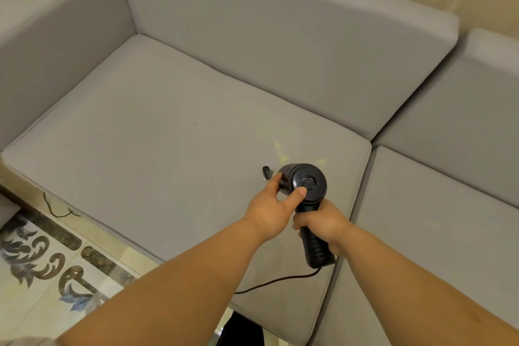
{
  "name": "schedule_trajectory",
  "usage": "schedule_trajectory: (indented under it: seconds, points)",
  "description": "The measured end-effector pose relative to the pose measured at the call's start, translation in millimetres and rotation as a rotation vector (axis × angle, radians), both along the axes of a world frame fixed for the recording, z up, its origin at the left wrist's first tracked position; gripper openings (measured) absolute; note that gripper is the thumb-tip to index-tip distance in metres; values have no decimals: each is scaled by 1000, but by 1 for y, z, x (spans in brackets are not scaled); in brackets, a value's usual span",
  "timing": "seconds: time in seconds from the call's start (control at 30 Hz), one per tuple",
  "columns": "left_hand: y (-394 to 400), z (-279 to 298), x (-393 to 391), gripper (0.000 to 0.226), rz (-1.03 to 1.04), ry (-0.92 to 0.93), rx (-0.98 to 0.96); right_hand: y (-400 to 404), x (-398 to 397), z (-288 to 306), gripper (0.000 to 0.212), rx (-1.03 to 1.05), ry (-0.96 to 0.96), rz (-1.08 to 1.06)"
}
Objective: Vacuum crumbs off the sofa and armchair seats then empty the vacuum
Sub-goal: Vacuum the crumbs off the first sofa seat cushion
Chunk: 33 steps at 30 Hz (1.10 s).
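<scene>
On the sofa seat [168, 126], vacuum [304, 182] is being gripped by right hand [323, 223], steadied by left hand [273, 205] cupping its body, nozzle down over crumbs [282, 149].

A black handheld vacuum [304, 185] hovers low over the grey sofa seat cushion [157, 149] at centre-right of the frame, rear vent facing up, cord [278, 281] trailing toward the lower edge; pale crumbs [280, 149] lie just beyond it

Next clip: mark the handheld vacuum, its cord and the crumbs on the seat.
handheld vacuum [304, 181]: head view, on its round rear vent cap.
cord [276, 281]: head view, on the stretch lying across the seat's front.
crumbs [280, 150]: head view, on the pale scatter beyond the vacuum.
</scene>
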<state>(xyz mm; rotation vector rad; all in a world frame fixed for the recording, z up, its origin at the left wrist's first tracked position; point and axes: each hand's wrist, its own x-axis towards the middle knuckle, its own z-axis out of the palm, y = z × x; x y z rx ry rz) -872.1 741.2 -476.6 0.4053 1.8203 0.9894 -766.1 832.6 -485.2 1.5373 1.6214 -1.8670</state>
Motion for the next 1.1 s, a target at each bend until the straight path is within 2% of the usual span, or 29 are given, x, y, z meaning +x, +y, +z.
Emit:
schedule_trajectory:
  seconds: [0.23, 0.6, 0.83, 1.1]
  points:
    - [-23, 5, 46, 78, 9, 13, 45, -23, 47, 8, 40, 83, 31, -20]
    - [-54, -15, 87, 78, 34, -9, 29, -50, 82, -10, 41, 52, 14, 19]
    - [-43, -4, 80, 77, 47, 26, 59, -42, 75, -4, 40, 116, 34, -23]
    - [-36, -13, 48, 76, 37, 27, -8, -35, 44, -21, 36, 46, 36, 8]
